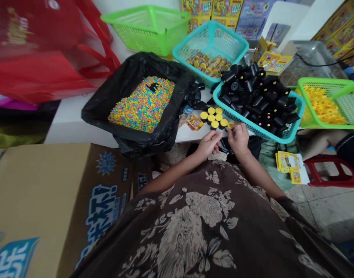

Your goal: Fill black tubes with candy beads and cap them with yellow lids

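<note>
Hands close together at the surface (185, 135): the right hand (239, 139) pinches a yellow cap (231, 125) squarely at the fingertips, the left hand (207, 145) curled, its grip unclear. Yellow-topped black canisters (211, 118) stand clustered at 12 o'clock; more fill a teal basket (260, 132) at 1 o'clock.

I'm seeing yellow caps (214, 124) by my fingers (230, 129), black canisters (258, 92) heaped in a teal basket (266, 131), speckled pink, blue and yellow candies (142, 104) on a black bag (177, 73), and cream flowers patterning my brown top (194, 220).
</note>
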### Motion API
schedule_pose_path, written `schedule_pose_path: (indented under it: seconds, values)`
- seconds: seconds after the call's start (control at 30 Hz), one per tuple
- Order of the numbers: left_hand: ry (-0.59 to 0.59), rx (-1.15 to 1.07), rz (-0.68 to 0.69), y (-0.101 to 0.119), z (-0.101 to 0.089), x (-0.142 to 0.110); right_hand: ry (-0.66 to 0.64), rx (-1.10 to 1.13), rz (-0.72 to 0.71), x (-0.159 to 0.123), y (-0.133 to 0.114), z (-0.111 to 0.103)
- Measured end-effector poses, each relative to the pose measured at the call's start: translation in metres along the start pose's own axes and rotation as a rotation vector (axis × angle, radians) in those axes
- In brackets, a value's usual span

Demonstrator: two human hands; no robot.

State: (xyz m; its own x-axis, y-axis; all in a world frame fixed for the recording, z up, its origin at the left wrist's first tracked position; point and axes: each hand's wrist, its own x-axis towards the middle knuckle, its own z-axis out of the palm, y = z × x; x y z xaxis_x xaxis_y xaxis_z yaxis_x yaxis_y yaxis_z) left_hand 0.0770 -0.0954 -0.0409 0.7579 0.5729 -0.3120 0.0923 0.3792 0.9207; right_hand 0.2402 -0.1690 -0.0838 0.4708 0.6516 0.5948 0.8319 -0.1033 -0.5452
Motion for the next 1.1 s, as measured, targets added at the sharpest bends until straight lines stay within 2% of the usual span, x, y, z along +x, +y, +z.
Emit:
schedule_pose_path:
  seconds: [0.27,0.4,0.47,0.57,0.63,0.7,0.77,0.83,0.93,1.03,1.1]
  values:
    - [0.035,0.036,-0.001,-0.001,-0.002,0.005,-0.044,-0.047,-0.036,0.009,0.002,0.011]
    - [0.032,0.035,0.024,-0.003,-0.004,0.006,0.033,-0.05,-0.076,0.001,-0.008,0.004]
    - [0.024,0.037,0.037,-0.003,-0.006,0.005,0.074,-0.081,-0.143,-0.004,-0.018,-0.01]
    - [0.012,0.059,0.064,-0.004,-0.01,0.006,0.087,-0.139,-0.222,0.0,-0.032,-0.045]
    - [0.016,0.079,0.085,-0.004,-0.013,0.007,0.11,-0.212,-0.184,0.014,-0.034,-0.072]
    - [0.015,0.097,0.097,-0.006,-0.015,0.009,0.114,-0.294,-0.088,0.038,-0.03,-0.093]
    - [0.005,0.115,0.094,-0.008,-0.014,0.012,0.014,-0.334,-0.006,0.069,-0.026,-0.102]
    - [0.006,0.124,0.092,-0.009,-0.012,0.013,-0.158,-0.324,0.025,0.101,-0.024,-0.096]
    - [0.003,0.11,0.111,-0.008,-0.008,0.013,-0.358,-0.296,0.001,0.139,-0.031,-0.064]
    - [-0.017,0.082,0.132,-0.004,-0.01,0.01,-0.474,-0.324,-0.016,0.162,-0.039,-0.032]
    - [-0.013,0.068,0.162,0.0,-0.017,0.008,-0.502,-0.332,-0.01,0.17,-0.041,-0.021]
